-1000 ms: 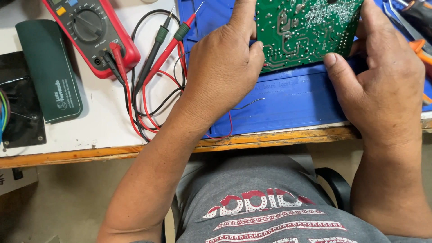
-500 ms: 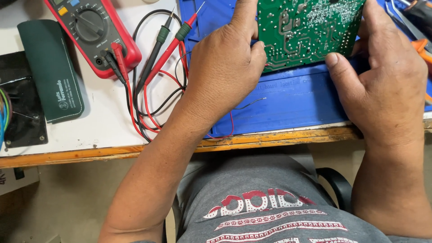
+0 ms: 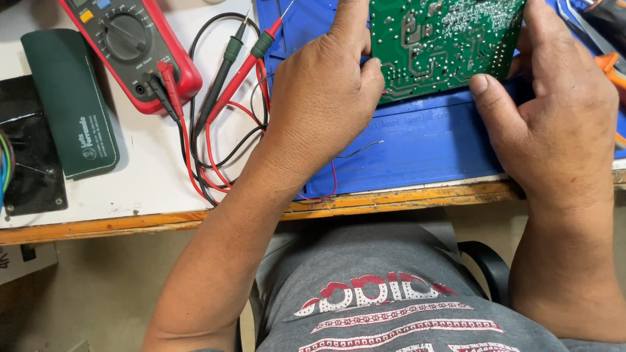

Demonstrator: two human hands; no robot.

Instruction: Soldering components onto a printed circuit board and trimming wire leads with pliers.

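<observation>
A green circuit board (image 3: 443, 39), solder side up, is held over a blue work mat (image 3: 417, 146). My left hand (image 3: 323, 104) grips the board's left edge, thumb on the lower corner. My right hand (image 3: 554, 111) grips its right edge, thumb pressed on the lower right corner. The board's top runs out of view. Thin red and black wires (image 3: 339, 163) trail from under my left hand across the mat.
A red multimeter (image 3: 130, 45) lies at the back left, its red and black probe leads (image 3: 215, 111) coiled on the white tabletop. A dark green pouch (image 3: 68, 104) and a black device (image 3: 26, 169) sit at the left. Orange-handled tools (image 3: 610, 65) lie at the right edge.
The board and both hands have shifted very slightly; the grip is the same.
</observation>
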